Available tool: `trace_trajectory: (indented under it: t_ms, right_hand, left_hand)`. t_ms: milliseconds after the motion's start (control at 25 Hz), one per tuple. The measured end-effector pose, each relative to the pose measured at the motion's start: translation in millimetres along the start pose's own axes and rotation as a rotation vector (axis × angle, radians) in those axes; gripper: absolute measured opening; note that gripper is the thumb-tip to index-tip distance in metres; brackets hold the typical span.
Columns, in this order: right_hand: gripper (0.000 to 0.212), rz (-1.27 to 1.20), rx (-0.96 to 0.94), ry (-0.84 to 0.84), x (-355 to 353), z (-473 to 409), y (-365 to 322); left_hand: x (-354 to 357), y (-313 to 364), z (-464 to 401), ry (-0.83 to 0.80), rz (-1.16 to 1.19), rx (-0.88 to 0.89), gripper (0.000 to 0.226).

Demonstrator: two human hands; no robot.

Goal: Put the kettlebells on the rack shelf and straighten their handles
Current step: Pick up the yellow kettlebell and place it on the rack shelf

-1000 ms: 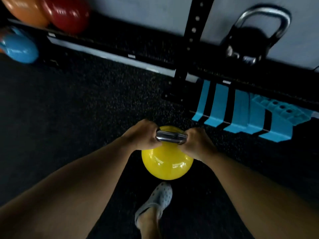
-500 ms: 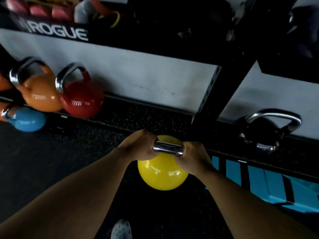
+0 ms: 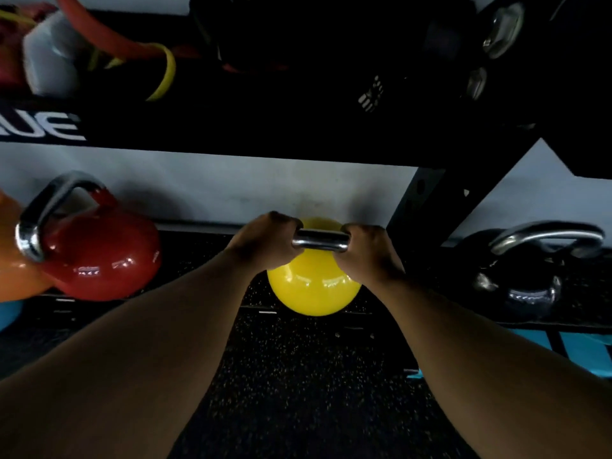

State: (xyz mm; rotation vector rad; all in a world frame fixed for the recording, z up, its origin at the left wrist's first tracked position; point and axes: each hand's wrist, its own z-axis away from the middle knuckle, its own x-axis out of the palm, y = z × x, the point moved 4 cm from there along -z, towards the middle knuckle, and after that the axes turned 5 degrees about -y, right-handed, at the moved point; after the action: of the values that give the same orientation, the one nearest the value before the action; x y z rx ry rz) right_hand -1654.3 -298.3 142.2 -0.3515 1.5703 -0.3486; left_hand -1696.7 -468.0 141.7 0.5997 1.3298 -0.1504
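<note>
A yellow kettlebell (image 3: 313, 288) hangs by its chrome handle at the front edge of the low rack shelf (image 3: 198, 240). My left hand (image 3: 265, 241) grips the handle's left end and my right hand (image 3: 366, 251) grips its right end. A red kettlebell (image 3: 102, 256) stands on the shelf to the left, its handle turned toward me. An orange kettlebell (image 3: 16, 276) shows partly beside it at the frame's left edge. Right of the black upright (image 3: 427, 200) a black kettlebell (image 3: 523, 279) rests on the shelf.
An upper black shelf (image 3: 231, 127) with white lettering hangs overhead, holding resistance bands (image 3: 162, 61) and dark gear. A blue kettlebell (image 3: 8, 314) peeks out at lower left. Teal blocks (image 3: 576, 349) lie under the right shelf. Speckled black rubber floor (image 3: 298, 392) lies below my arms.
The yellow kettlebell has been lifted from near the floor up to the low shelf's edge, both hands still on its handle. The view has tilted up and moved closer to the rack.
</note>
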Motion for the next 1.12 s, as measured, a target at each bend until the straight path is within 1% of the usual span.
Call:
trace_trajectory:
  t_ms: [80, 160, 200, 320, 360, 440, 520, 640, 720, 840, 880, 960, 1040, 1120]
  right_hand:
    - [0.019, -0.031, 0.017, 0.009, -0.8, -12.7, 3.7]
    - [0.025, -0.042, 0.042, 0.003, 0.5, -21.4, 5.4]
    - [0.029, -0.045, 0.061, 0.0, 1.8, -25.6, 6.2]
    - [0.037, -0.097, 0.132, -0.012, 6.7, -43.8, 9.8]
    - [0.039, -0.127, 0.146, -0.01, 7.5, -49.4, 10.6]
    - [0.042, -0.151, 0.146, 0.002, 7.5, -56.7, 12.1]
    - [0.045, -0.122, 0.13, -0.011, 9.9, -60.6, 15.0]
    - [0.043, -0.074, 0.12, -0.096, 7.6, -60.7, 15.8]
    - [0.043, -0.024, 0.038, -0.139, -0.4, -59.4, 9.1]
    - [0.047, 0.035, -0.231, -0.138, -15.7, -52.2, -15.1]
    - [0.044, 0.047, -0.323, -0.136, -18.7, -50.2, -28.2]
    - [0.035, 0.061, -0.474, -0.156, -19.9, -45.9, -53.6]
    - [0.022, 0.073, -0.602, -0.183, -12.9, -33.6, -82.3]
    - [0.013, 0.054, -0.678, -0.231, 1.6, -14.3, -109.3]
  left_hand:
    - [-0.9, -5.7, -13.9, -0.003, 0.033, -0.007, 0.011]
    - [0.2, -8.8, -22.4, 0.016, 0.063, -0.028, 0.008]
    - [0.6, -9.5, -25.9, 0.029, 0.084, -0.052, 0.012]
    - [1.5, -15.5, -39.9, 0.057, 0.131, -0.136, 0.038]
    - [1.8, -18.2, -44.7, 0.064, 0.145, -0.16, 0.043]
    - [3.2, -20.1, -52.3, 0.079, 0.173, -0.179, 0.04]
    - [4.3, -20.5, -55.1, 0.096, 0.186, -0.18, 0.034]
    - [3.2, -20.0, -52.1, 0.066, 0.224, -0.19, 0.041]
    - [1.9, -18.7, -46.4, 0.046, 0.29, -0.183, 0.051]
    - [3.3, -22.4, -23.4, 0.002, 0.346, -0.223, 0.08]
    - [3.8, -28.4, -9.4, 0.011, 0.364, -0.261, 0.084]
    - [5.8, -42.0, 25.9, 0.047, 0.375, -0.343, 0.078]
    - [9.3, -56.3, 71.4, 0.052, 0.336, -0.413, 0.061]
    - [11.0, -68.0, 119.0, 0.036, 0.322, -0.488, 0.043]
